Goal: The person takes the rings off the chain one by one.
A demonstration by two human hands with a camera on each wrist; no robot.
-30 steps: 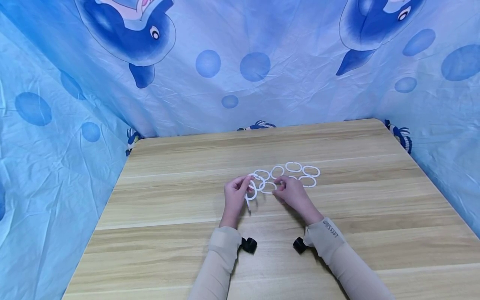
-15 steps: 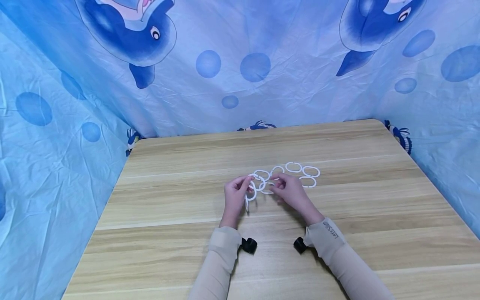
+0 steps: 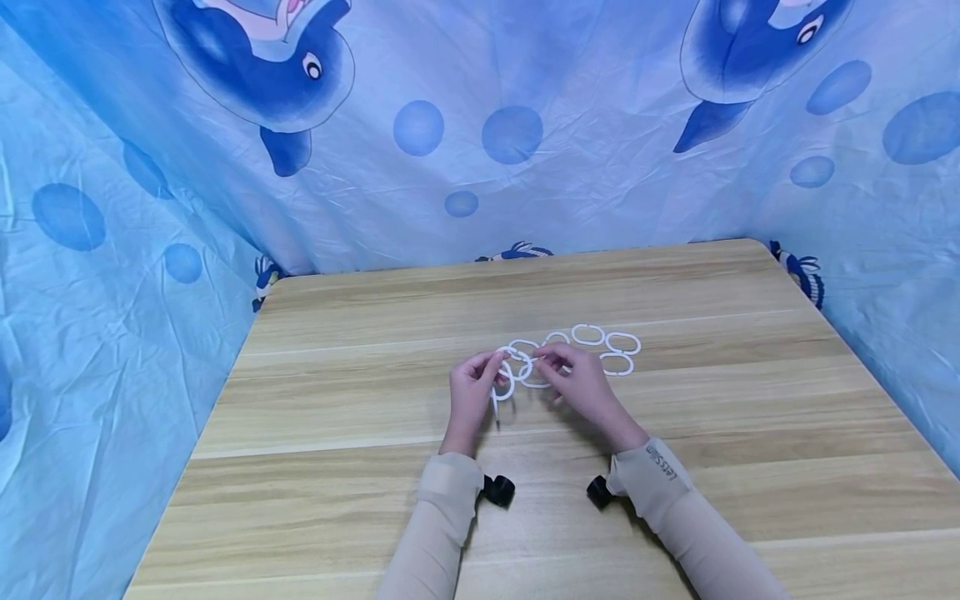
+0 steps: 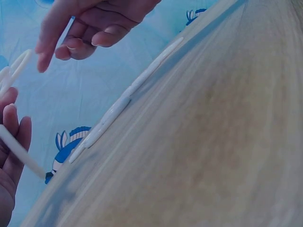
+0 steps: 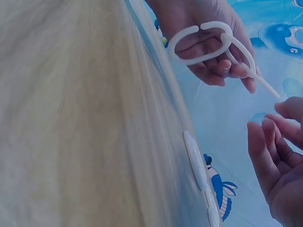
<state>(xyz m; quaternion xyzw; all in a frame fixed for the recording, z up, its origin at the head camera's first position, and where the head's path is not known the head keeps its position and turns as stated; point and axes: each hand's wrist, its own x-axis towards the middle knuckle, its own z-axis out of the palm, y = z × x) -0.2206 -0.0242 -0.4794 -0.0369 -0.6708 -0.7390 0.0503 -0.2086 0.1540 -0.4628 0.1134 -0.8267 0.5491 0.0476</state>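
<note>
My left hand (image 3: 472, 385) pinches a short chain of white oval plastic links, held up over the table. One hanging link (image 5: 201, 45) has a small gap in its side and joins a second link (image 5: 241, 54). Another link in the chain points edge-on toward my right hand (image 3: 579, 383), whose fingertips are right at its end. The right hand's fingers are loosely bent, and in the left wrist view its fingertips (image 4: 42, 66) show just apart from the raised link (image 4: 21, 66). Several loose white links (image 3: 616, 363) lie flat behind and beside the right hand, some partly hidden by it.
The wood-grain table (image 3: 337, 500) spreads around both forearms. A blue cloth (image 3: 600, 192) with dolphins and bubbles hangs behind and along the sides. Black wrist cameras (image 3: 498, 491) sit at the inner side of each cuff.
My right hand has shifted a little left and away from me, from over the loose links toward the held chain. The left hand stays in place; the lowest hanging link sways slightly.
</note>
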